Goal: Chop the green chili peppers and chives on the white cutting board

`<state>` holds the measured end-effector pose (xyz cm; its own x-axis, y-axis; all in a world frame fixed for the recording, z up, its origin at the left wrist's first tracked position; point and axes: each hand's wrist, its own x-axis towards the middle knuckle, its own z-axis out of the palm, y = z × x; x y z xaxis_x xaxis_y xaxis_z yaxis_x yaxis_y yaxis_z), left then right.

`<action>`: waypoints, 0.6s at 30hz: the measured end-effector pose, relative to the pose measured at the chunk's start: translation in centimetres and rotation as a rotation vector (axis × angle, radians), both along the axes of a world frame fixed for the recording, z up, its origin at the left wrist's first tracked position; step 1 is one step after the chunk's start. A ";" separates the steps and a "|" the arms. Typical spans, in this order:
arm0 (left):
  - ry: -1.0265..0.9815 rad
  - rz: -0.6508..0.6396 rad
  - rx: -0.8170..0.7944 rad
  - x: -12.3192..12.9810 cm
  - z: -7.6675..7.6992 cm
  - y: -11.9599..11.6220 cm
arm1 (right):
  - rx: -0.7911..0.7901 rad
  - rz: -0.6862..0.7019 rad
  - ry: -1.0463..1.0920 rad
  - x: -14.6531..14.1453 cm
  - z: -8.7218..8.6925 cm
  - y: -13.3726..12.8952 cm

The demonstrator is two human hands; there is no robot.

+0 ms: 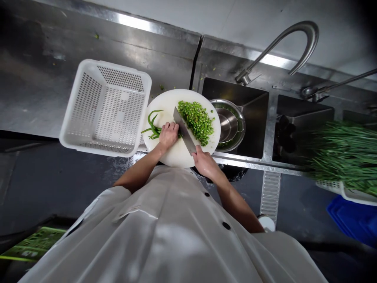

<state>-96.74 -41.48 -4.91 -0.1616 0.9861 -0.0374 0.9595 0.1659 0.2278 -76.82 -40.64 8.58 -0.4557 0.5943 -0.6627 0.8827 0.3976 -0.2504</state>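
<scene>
My right hand (205, 162) grips the handle of a cleaver (184, 131), whose broad blade stands over a round white cutting board (173, 155). Curled fingers of my left hand (169, 135) press down on long green peppers (153, 127) just left of the blade. Their thin curved ends stick out to the left of the hand. To the right of the cleaver lies a heap of chopped green pepper (197, 122), with a few loose bits near the board's edge. The part of the peppers under my left fingers is mostly hidden.
A white perforated basket (98, 63) stands left of the board. On the right, a steel bowl (228, 125) sits in a sink (253, 137) below a curved faucet (312, 37). Long green stalks (347, 157) fill a white basket at far right, above blue plastic (350, 220).
</scene>
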 end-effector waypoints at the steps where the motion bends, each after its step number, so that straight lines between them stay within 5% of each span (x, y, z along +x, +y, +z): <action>1: 0.001 0.001 0.003 0.0 0.0 0.0 | -0.003 0.005 0.002 0.3 0.2 0.0; 4: -0.006 0.010 -0.005 0.2 0.0 0.1 | -0.018 -0.016 0.030 0.3 -0.4 -0.3; 10: -0.032 0.039 -0.008 -0.4 1.5 0.0 | 0.021 -0.066 0.047 -2.6 -4.4 -0.8; 18: -0.002 -0.083 -0.036 -3.0 0.9 -1.6 | 0.002 0.022 -0.059 -0.9 0.7 -0.9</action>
<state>-99.79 -43.06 -3.98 -0.0798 0.9941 -0.0729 0.9698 0.0943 0.2248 -77.71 -41.55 9.23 -0.4285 0.5862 -0.6876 0.8872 0.4171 -0.1973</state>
